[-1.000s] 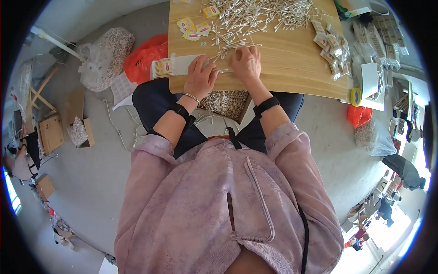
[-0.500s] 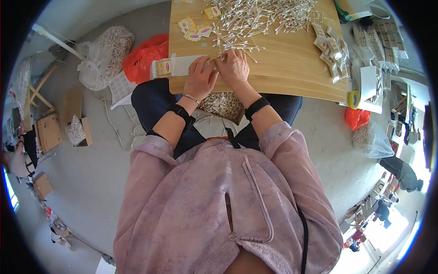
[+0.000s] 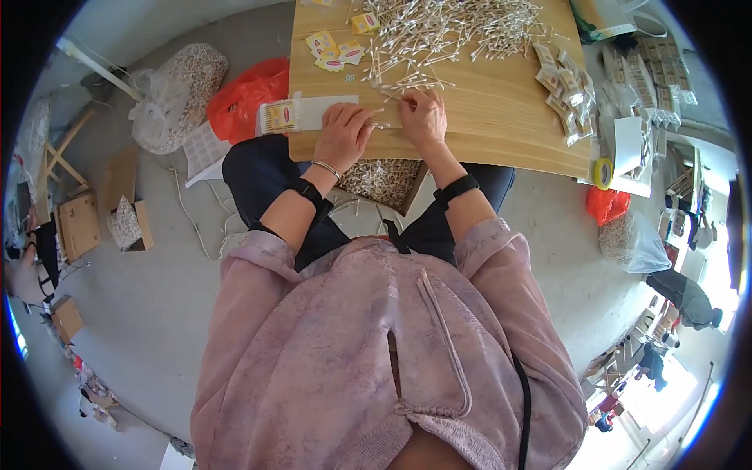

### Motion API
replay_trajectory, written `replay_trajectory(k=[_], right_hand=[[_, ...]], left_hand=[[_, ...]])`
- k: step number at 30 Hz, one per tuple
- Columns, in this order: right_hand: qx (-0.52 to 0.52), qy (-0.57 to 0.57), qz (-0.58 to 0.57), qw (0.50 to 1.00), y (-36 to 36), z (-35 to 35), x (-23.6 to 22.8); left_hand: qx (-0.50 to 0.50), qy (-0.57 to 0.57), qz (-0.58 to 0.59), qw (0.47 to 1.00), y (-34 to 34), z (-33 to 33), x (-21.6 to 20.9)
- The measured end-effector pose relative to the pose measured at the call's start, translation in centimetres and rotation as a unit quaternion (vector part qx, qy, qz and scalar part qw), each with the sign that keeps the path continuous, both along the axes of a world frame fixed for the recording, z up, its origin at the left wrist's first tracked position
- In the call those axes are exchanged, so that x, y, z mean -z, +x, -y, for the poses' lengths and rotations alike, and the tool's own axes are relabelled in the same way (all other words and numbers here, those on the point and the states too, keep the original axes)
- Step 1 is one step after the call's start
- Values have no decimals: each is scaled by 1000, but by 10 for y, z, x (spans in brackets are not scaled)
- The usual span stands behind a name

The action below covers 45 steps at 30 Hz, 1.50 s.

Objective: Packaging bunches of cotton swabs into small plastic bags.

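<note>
My left hand (image 3: 342, 135) rests on the near edge of the wooden table (image 3: 486, 117), fingers closed around a small bunch of white cotton swabs. My right hand (image 3: 423, 117) lies beside it, fingertips pinching swabs at the edge of the big loose swab pile (image 3: 439, 31). A filled swab packet on a white card (image 3: 301, 115) lies just left of my left hand. Small yellow label cards (image 3: 333, 51) sit farther back on the left.
Filled small packets (image 3: 560, 82) lie at the table's right. A box of swabs (image 3: 384, 176) sits under the table by my knees. A red bag (image 3: 247, 98) and clear sacks (image 3: 176, 98) lie on the floor at left; yellow tape roll (image 3: 601, 174) at right.
Both hands have drawn closer together and slid farther onto the table toward the swab pile; the left hand moved from the table's edge up beside the card.
</note>
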State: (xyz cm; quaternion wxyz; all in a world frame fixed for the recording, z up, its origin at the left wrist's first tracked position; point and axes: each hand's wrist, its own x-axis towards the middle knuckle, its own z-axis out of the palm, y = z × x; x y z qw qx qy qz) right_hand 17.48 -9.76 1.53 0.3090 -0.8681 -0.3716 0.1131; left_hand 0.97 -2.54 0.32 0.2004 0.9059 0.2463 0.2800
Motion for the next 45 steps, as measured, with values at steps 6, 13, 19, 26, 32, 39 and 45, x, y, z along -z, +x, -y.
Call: replay_trajectory(k=[6,13,19,26,32,39,45], right_hand=[[-90,76,40,992,-6,1,2],[-192,133,22,972,-8,-3,4],[-120,156,-33,980,-10,0,-1],[-155,115,-105,976,-20,3,-2],[-42,68,64,995,10,-8,-4],[-129,0,181,975,33,-13,-1],[-133,19,194,972,26,-16,-2]], left_hand=[[8,1,-5,1000,-2,-1,9],[-22,30,-29,999,0,-1,3],[-7,8,-28,1000,-1,-2,4],[-7,4,8,1000,1,-4,12],[2,33,15,999,1,-4,11],[2,28,25,999,1,-2,9],[-2,26,33,999,1,-3,9]])
